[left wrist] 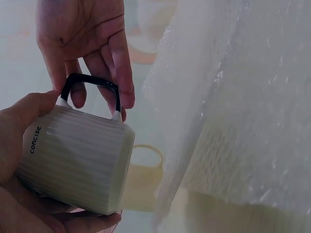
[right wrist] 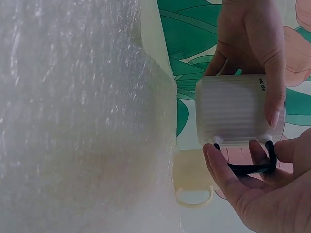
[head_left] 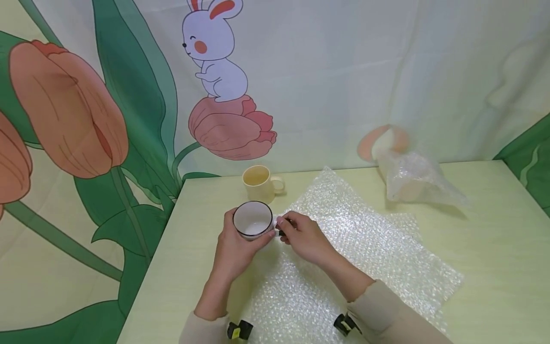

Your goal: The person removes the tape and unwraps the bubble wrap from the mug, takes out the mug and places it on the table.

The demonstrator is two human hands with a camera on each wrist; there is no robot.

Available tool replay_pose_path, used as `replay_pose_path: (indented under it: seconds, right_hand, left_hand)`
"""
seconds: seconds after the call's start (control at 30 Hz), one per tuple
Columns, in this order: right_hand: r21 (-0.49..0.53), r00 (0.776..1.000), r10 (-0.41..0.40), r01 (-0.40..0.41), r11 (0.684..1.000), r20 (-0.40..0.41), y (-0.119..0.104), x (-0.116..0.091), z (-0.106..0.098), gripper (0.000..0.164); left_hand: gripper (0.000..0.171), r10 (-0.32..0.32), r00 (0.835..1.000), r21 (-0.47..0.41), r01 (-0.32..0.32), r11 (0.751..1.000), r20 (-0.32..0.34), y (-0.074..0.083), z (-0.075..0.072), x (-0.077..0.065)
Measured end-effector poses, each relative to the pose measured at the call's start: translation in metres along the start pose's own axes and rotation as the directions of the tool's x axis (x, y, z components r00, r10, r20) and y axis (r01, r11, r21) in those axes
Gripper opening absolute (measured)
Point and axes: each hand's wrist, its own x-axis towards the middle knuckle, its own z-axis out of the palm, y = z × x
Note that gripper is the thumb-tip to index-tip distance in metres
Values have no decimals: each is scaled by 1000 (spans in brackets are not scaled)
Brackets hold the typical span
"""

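Observation:
My left hand (head_left: 236, 251) grips the body of a white ribbed mug (left wrist: 82, 150) with a dark rim and the word "concise" on its side. Thumb and fingers wrap round it, and the white inside shows from above in the head view. At the mug's right, my right hand (head_left: 305, 239) holds its black handle (right wrist: 250, 168) between curled fingers and thumb. Both hands are over the left edge of a sheet of bubble wrap (head_left: 365, 258). Just behind the white mug stands a pale yellow mug (head_left: 259, 191), upright, its handle pointing right.
At the back right of the pale table (head_left: 494, 267) lies a bundle in bubble wrap (head_left: 417, 184), its contents blurred by the wrap. The bubble wrap sheet covers much of the table's middle. A printed cloth (head_left: 318, 86) with tulips and a rabbit hangs behind the table.

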Motion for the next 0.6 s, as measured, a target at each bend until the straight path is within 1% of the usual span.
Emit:
replay_pose_path:
  seconds: [0.2, 0.4, 0.5, 0.6]
  right_hand:
    - [36, 1000, 16, -17, 999, 8, -3, 7, 5, 27]
    - [137, 999, 44, -44, 990, 3, -4, 14, 10, 24]
    - [157, 999, 51, -51, 986, 2, -4, 17, 12, 24]
    - [166, 997, 78, -76, 983, -6, -4, 20, 15, 24]
  left_hand:
    - [103, -11, 1000, -9, 11, 1000, 8, -3, -7, 5]
    - [103, -2, 1000, -10, 2, 1000, 10, -10, -10, 12]
    - [102, 1, 1000, -7, -1, 1000, 12, -11, -13, 15]
    - [102, -2, 1000, -3, 2, 1000, 19, -13, -15, 17]
